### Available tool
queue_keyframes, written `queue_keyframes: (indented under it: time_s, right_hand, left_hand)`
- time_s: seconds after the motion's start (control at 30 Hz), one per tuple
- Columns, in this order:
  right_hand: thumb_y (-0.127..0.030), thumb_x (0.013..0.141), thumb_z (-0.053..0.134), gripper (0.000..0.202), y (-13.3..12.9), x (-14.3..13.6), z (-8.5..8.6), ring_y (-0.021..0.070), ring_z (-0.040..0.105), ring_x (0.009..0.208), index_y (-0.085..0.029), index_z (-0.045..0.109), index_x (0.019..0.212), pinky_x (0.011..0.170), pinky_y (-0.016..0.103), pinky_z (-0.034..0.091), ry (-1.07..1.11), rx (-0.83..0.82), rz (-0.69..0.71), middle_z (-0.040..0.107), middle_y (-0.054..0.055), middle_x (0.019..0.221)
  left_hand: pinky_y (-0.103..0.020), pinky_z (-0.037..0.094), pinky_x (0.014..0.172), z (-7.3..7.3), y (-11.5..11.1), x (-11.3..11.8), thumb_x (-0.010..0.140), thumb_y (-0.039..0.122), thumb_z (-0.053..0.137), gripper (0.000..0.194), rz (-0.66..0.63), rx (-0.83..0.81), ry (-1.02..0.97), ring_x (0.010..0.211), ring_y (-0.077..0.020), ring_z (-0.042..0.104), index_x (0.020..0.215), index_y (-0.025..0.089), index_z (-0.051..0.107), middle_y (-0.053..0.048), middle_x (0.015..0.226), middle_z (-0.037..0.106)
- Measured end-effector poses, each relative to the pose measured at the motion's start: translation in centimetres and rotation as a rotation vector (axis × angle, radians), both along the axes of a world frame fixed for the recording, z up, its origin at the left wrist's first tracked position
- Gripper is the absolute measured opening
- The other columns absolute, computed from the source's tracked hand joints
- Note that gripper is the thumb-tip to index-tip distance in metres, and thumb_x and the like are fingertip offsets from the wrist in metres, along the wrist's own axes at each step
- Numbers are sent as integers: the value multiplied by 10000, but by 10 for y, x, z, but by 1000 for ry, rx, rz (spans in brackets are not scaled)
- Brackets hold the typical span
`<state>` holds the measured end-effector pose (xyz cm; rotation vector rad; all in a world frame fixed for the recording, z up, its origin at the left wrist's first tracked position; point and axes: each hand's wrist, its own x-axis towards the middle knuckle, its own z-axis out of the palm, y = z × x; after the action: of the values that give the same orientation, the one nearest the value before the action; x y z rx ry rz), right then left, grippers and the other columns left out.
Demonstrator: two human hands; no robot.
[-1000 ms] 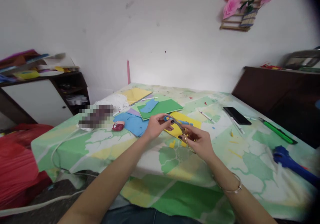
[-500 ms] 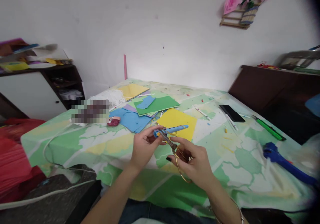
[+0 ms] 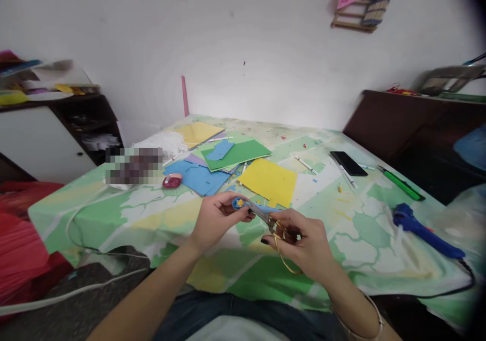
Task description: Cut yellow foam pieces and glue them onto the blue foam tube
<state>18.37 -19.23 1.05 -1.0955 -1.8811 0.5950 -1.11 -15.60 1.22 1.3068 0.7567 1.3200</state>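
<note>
The rolled blue paper piece (image 3: pixel 238 203), its end bearing a yellow cutout, lies at the centre, pinched between your left hand's (image 3: pixel 218 219) thumb and fingers. Your right hand (image 3: pixel 304 237) curls its fingers around the gold-handled scissors (image 3: pixel 268 220), blades reaching toward ten o'clock, beside that end. Beyond, at twelve o'clock, lies the yellow sheet (image 3: pixel 269 178).

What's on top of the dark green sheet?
One cut blue piece lies on the left part of the dark green sheet. Whatever that piece covers can't be seen.
</note>
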Motion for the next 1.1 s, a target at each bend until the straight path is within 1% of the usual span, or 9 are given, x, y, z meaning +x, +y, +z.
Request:
queue_keyframes:
  time_s: [0.13,0.23,0.33,0.47,0.6,0.77,0.87,0.97,1.1]
  right_hand:
    - [-299,721,702,243,-6,-1,4,64,382,429,-155,605,891,399,172,310,-12,-47,-12,551,-31,545]
    - [-330,714,708,247,-9,2,5,64,382,433,-158,573,830,399,168,314,-4,-92,-19,548,-33,532]
    - [-346,713,709,261,-9,4,6,63,379,437,-166,538,792,396,162,318,11,-122,-16,545,-36,529]
    - [-347,708,711,263,-9,4,8,64,383,445,-170,524,762,397,162,324,-2,-97,-4,547,-33,533]
    - [-346,708,712,261,-12,2,7,66,377,441,-171,526,760,397,165,323,-3,-76,-15,510,-46,515]
    - [-346,718,709,253,-14,0,6,64,385,424,-171,536,777,391,162,327,-30,-18,-29,502,-55,498]
    - [-332,725,707,251,-14,0,5,60,400,424,-171,535,810,395,156,332,-40,6,-32,519,-56,511]
    - [-322,733,702,240,-15,-2,3,55,385,421,-177,520,794,391,153,319,-38,3,-32,496,-65,503]
    - [-300,751,684,220,-16,-4,1,52,366,418,-181,501,779,394,158,307,-29,37,-32,493,-64,511]
  left_hand:
    - [-224,602,600,6,-4,-1,685,149,739,122,-30,-16,-13,620,-171,687,796,141,689,2,683,717]
    - [-217,599,602,8,-6,-4,669,135,751,144,-90,-27,16,619,-170,687,802,142,697,-6,687,722]
    - [-228,600,591,10,-8,-6,653,126,757,165,-106,-38,11,601,-178,685,804,140,691,-12,666,720]
    - [-232,600,585,13,-13,-5,650,121,753,152,-81,-19,25,590,-179,682,788,134,691,-22,666,718]
    - [-236,603,575,14,-16,-5,650,133,751,146,-59,14,31,581,-179,679,785,142,697,-20,662,714]
    - [-244,605,557,12,-14,-5,630,131,758,164,32,61,56,559,-188,676,783,136,701,-19,647,709]
    - [-212,591,560,12,-13,-4,622,123,763,168,68,119,75,564,-170,673,777,142,704,-12,648,710]
    - [-181,570,566,11,-13,-3,617,138,776,188,99,174,135,587,-154,669,792,145,706,-18,673,717]
    - [-181,548,542,10,-15,-3,639,196,779,195,166,239,234,584,-159,661,809,134,705,-38,671,714]
